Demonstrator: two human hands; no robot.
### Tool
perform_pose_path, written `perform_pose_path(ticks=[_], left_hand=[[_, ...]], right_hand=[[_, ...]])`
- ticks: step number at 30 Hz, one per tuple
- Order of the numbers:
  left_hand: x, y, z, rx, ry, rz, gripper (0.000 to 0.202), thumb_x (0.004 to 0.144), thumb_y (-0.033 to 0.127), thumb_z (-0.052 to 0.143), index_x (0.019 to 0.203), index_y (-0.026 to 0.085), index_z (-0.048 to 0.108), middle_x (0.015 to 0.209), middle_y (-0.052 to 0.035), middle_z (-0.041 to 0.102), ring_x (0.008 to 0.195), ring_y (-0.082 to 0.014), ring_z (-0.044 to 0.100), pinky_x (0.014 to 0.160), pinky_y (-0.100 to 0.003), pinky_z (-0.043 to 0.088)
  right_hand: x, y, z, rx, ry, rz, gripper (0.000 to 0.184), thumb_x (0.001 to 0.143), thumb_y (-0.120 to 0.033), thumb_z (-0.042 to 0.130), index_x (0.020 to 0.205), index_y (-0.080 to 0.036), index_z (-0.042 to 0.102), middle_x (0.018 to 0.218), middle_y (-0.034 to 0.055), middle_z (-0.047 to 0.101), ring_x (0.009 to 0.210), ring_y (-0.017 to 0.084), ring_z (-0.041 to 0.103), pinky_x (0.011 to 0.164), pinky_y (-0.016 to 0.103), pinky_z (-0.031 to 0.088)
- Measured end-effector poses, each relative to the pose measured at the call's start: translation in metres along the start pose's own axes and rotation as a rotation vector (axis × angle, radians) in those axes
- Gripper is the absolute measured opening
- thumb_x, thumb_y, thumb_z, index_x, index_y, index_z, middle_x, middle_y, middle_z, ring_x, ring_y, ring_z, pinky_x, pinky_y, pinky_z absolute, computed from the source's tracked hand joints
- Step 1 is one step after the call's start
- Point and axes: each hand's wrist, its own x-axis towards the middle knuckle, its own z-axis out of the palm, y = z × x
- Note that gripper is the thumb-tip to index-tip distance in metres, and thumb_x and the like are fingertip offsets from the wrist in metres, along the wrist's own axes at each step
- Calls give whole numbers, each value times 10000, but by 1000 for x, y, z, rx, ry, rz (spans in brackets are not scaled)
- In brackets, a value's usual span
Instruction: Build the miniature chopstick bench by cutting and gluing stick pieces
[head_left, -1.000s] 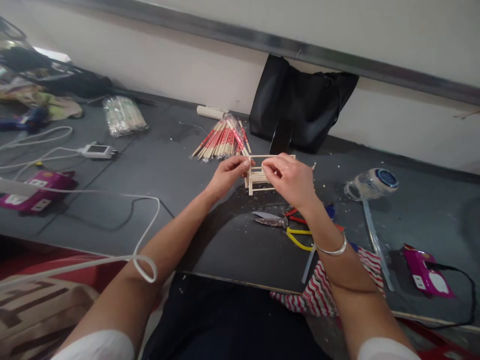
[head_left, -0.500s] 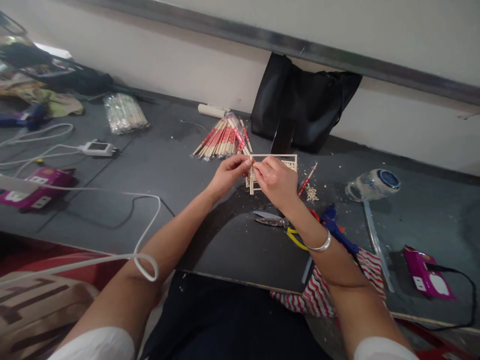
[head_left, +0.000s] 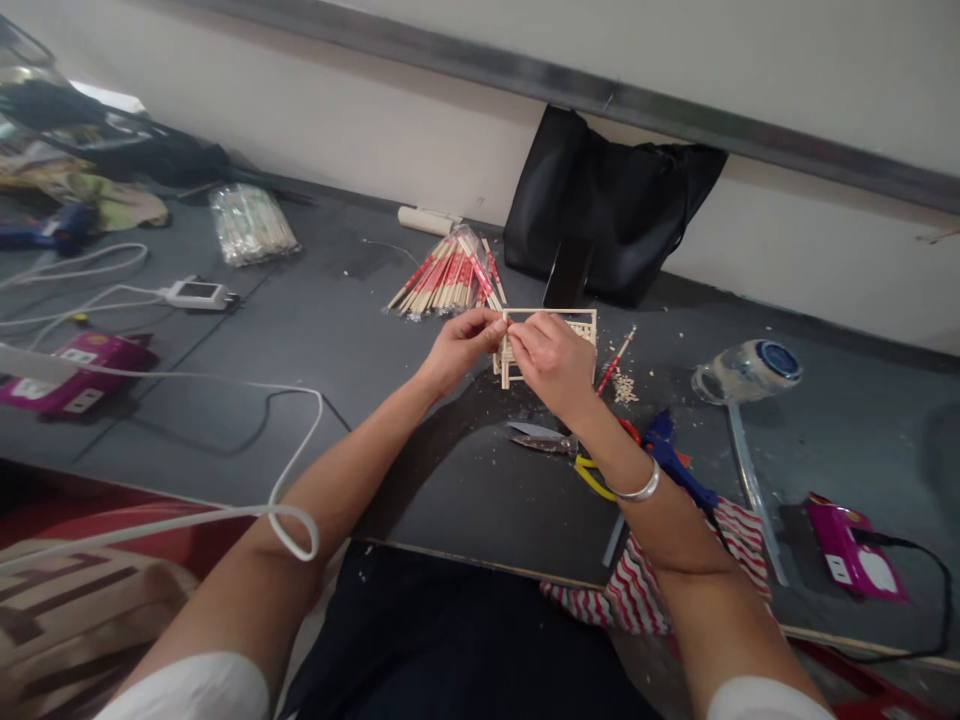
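A small frame built of pale wooden sticks (head_left: 551,312) stands on the table in front of me, its middle covered by my right hand. My left hand (head_left: 459,350) is closed, with thumb and fingers at the frame's left upright. My right hand (head_left: 553,362) is bent over the frame, its fingertips pinched together by that same upright, close to the left thumb. Whatever sits between the right fingertips is too small or hidden to make out. Just nearer to me lie scissors (head_left: 544,438) with yellow and red handles, partly under my right forearm.
Chopsticks with red wrappers (head_left: 450,280) fan out behind. Right of the frame are a single red-patterned stick (head_left: 616,360) and wood bits (head_left: 625,387). A blue glue gun (head_left: 660,435), glass jar (head_left: 750,370) and ruler (head_left: 750,480) lie right. A white cable (head_left: 319,420) loops over my left arm.
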Motion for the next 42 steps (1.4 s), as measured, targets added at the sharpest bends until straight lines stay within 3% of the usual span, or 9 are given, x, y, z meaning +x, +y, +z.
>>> perform_pose_path(ticks=[7,12,15,18,22,27,36,39,42], left_hand=[[1,-2,-2,0,-2,5,252,800,413,869,792,192,748,658,24,571,629,-95,494,632,-239,441],[0,0,-2,36,0,1,233,829,414,837,830,191,771,674,16,590,643,-104,508,652,-249,448],[-2,1,-2,62,1,-2,224,844,417,820,850,197,784,679,10,597,650,-112,513,664,-259,454],[-2,2,-1,63,0,4,241,830,442,823,843,204,789,666,10,590,644,-116,508,661,-264,452],[-1,2,-1,59,-4,20,286,799,484,841,828,204,788,659,12,588,635,-112,500,651,-260,445],[-1,2,-1,55,-5,8,292,787,491,852,830,208,791,653,12,586,632,-114,497,648,-262,443],[-1,2,-2,65,-16,2,266,808,469,840,837,210,787,654,9,594,635,-116,503,648,-261,452],[-1,3,-2,60,-22,7,283,801,481,845,836,206,786,661,9,599,635,-112,504,643,-257,449],[-1,3,-2,53,-22,8,296,788,488,854,836,203,788,668,8,607,642,-110,506,647,-254,447]], right_hand=[[0,0,1,37,8,-7,360,1073,-246,415,928,-229,744,945,77,713,937,218,630,744,344,457],[-1,11,-25,94,115,31,295,1061,-281,466,1096,-242,756,1005,68,721,904,195,663,722,316,470],[-3,22,-49,110,248,114,240,1020,-301,536,994,-256,770,957,42,732,825,186,663,714,318,482],[-6,27,-57,118,200,180,177,946,-268,606,888,-244,771,870,25,724,731,170,637,633,307,446],[-6,19,-41,79,42,212,172,911,-227,612,854,-228,774,889,41,734,744,173,636,581,298,379],[-4,10,-26,11,-22,186,201,955,-232,569,881,-201,754,950,79,732,751,179,629,579,308,345],[-2,8,-12,-49,50,118,217,918,-179,497,793,-186,674,867,104,690,686,175,577,552,319,312],[2,10,-14,73,38,201,134,851,-189,533,730,-204,589,815,77,639,640,159,511,557,321,313],[0,15,-38,470,19,183,147,825,-216,541,693,-237,479,680,-14,499,591,129,425,569,307,342]])
